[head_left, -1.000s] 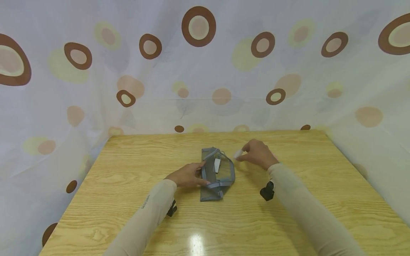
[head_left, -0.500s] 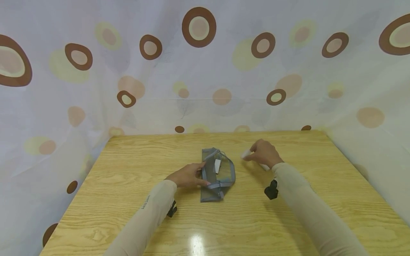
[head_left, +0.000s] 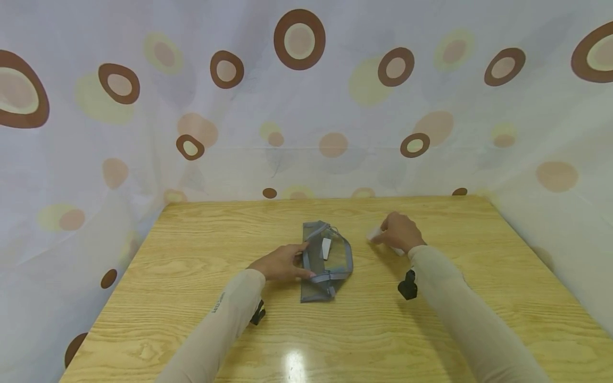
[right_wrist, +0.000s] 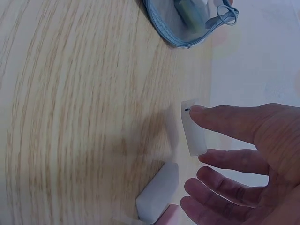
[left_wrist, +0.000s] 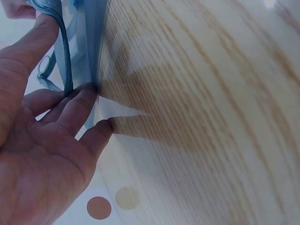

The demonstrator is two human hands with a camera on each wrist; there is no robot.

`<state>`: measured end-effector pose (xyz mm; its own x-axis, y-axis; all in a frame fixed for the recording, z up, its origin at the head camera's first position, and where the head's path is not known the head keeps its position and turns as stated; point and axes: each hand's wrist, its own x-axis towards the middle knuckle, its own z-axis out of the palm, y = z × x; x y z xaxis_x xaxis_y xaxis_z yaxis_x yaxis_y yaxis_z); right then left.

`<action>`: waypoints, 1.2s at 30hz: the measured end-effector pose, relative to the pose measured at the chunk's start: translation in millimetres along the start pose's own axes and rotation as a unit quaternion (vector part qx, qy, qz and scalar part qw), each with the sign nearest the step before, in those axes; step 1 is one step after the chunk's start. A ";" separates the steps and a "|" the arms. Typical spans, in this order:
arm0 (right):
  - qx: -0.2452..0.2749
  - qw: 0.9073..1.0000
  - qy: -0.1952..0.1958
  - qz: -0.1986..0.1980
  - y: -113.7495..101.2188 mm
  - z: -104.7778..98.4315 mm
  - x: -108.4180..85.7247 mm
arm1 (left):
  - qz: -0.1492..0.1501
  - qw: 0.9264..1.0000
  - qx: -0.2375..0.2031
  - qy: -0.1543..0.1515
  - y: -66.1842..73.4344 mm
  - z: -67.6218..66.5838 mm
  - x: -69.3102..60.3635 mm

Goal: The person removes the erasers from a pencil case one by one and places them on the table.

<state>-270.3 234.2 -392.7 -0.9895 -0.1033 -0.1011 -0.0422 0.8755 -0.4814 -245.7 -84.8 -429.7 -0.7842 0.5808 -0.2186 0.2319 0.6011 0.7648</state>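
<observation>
A grey-blue mesh zipper pouch [head_left: 313, 290] lies on the table with its mouth spread. My left hand [head_left: 281, 261] holds its near-left edge, thumb on one side of the opening and fingers on the other; in the left wrist view the fingers [left_wrist: 77, 110] touch the mesh. Inside the pouch a small white piece [head_left: 326, 248] shows, and the right wrist view gives a greenish item [right_wrist: 191, 16] there too. To the pouch's right, my right hand [head_left: 401, 232] pinches a small flat white block [right_wrist: 193, 133] with a dark mark between thumb and index finger, just above the table.
Another white block [right_wrist: 158, 192] lies on the wooden table [head_left: 215, 229] below the right hand, with a pink piece [right_wrist: 168, 216] against it. A patterned cloth [head_left: 297, 122] hangs behind the table and along both sides.
My right hand has moved right and slightly down, away from the pouch, keeping the white block between its fingers. The left hand and the pouch have stayed in place.
</observation>
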 end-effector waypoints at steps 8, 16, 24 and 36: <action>0.004 1.000 -0.015 0.008 3.6 2.2 -0.3 | 0.000 1.000 -0.002 -0.002 -1.0 0.0 0.9; 0.009 1.000 -0.017 0.013 3.1 3.5 -1.5 | -0.002 1.000 -0.006 -0.003 -0.1 0.2 0.5; 0.000 1.000 -0.022 0.005 2.8 2.7 -2.0 | -0.007 1.000 0.005 0.000 1.0 -0.1 -0.2; -0.023 0.999 -0.038 0.005 2.1 2.4 -0.3 | -0.004 1.000 0.003 -0.002 0.8 0.0 -0.9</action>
<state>-269.8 235.0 -395.8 -0.9765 -0.1292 -0.1726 -0.0410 0.8972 -0.4397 -244.9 -84.8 -428.9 -0.7841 0.5774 -0.2276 0.2289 0.6100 0.7586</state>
